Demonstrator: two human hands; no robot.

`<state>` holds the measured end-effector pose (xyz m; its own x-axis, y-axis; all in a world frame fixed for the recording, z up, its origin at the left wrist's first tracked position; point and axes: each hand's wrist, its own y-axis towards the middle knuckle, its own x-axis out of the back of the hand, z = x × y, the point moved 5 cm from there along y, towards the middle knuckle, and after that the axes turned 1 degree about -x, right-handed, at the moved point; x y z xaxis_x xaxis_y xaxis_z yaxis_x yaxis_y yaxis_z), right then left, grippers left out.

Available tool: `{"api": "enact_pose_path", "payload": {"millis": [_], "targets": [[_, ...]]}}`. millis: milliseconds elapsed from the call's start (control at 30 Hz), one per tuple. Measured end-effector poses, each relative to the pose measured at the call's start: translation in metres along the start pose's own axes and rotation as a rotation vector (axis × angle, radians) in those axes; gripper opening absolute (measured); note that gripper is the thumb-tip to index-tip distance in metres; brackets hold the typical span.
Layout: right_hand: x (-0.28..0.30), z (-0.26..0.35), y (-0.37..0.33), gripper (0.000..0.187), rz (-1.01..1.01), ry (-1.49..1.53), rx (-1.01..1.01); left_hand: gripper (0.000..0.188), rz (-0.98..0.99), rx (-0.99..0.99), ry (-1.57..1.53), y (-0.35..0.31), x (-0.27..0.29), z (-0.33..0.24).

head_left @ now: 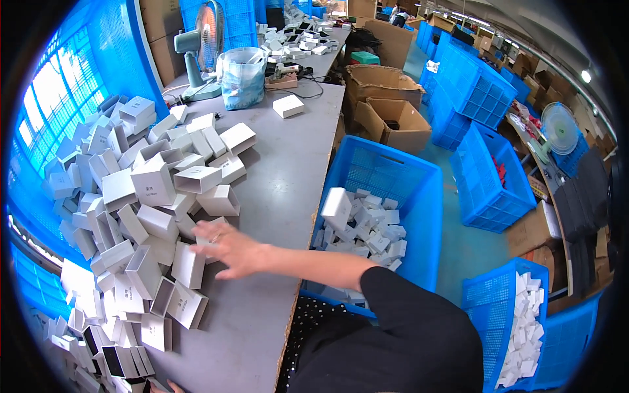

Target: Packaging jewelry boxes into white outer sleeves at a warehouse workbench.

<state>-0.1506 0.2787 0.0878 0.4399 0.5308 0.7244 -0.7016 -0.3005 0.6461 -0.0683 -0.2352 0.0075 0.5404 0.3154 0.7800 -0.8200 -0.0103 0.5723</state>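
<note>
Head view: right hand [234,249] splayed by white boxes [152,183]; left hand [174,388], grip unclear; blue crate [420,219] rightward.

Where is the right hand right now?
In the head view, the right hand is left of centre, above the grey table, at the right edge of the heaped white boxes.

Bench [282,177]: box pile [154,182] left of right grip [234,249]; fan [189,44], bag [241,80] beyond. Right of grip, beside bench: crate [420,203] holding boxes [378,243].

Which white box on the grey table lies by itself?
The white box just right of the translucent bag; the others lie in the near heap or far cluster.
</note>
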Motion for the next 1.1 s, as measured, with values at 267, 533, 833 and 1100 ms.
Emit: {"api": "enact_pose_path", "payload": {"millis": [267, 533, 833, 1100], "targets": [[-0.088, 0.001, 0.021, 0.049, 0.101, -0.005, -0.049, 0.035, 0.152, -0.039, -0.450, 0.006, 0.088, -0.062], [0.025, 0.043, -0.072, 0.066, 0.186, 0.178, 0.178, 0.032, 0.212, -0.182, -0.886, -0.028, 0.156, -0.176], [0.001, 0.081, -0.084, 0.067, 0.327, 0.032, -0.147, 0.055, 0.380, -0.312, -0.982, -0.012, 0.159, -0.218], [0.000, 0.087, -0.076, 0.054, 0.608, 0.064, -0.039, 0.086, 0.346, -0.562, -0.872, 0.010, 0.156, -0.188]]}}
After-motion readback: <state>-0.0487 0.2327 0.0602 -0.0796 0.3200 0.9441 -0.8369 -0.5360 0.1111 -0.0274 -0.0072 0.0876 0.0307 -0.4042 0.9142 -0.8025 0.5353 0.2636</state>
